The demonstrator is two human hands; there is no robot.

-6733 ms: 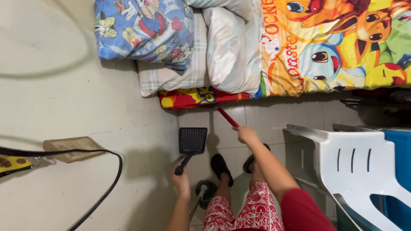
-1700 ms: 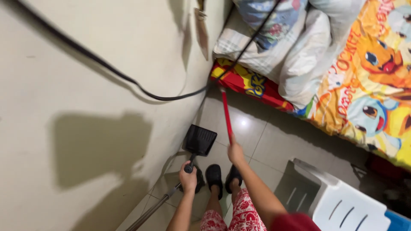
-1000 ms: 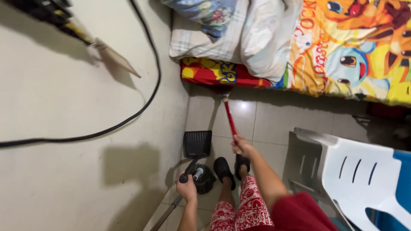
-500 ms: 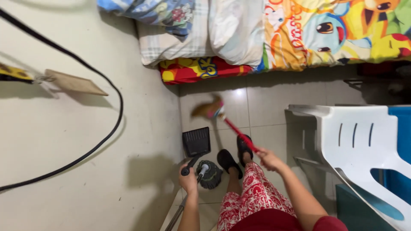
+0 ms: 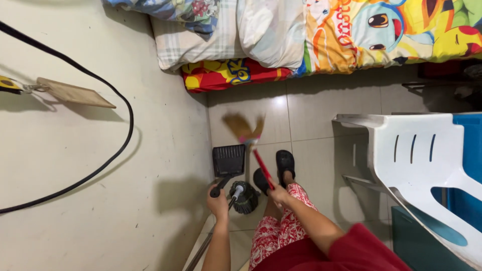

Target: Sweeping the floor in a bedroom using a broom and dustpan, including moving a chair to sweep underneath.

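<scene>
Moved: broom (image 5: 244, 128) head has swung closer to the dustpan (image 5: 228, 160).
Right hand (image 5: 279, 193): fingers wrapped around the red handle.
Left hand (image 5: 217, 202): fingers closed on the dustpan grip.
Tip: press the pan lip flat to the floor (image 5: 311, 120); sweep short and low.

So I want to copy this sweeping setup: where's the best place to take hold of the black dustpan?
Grip the dustpan by its thin black handle, coming from behind on the near side, as the left hand does. The handle sticks back toward the person while the wide scoop mouth faces the blurred broom head, so a rear grip probably keeps the mouth clear.

Black dustpan (image 5: 228, 160), red-handled broom (image 5: 249, 143), red-and-white patterned shorts (image 5: 278, 228), white chair (image 5: 427, 165).
</scene>
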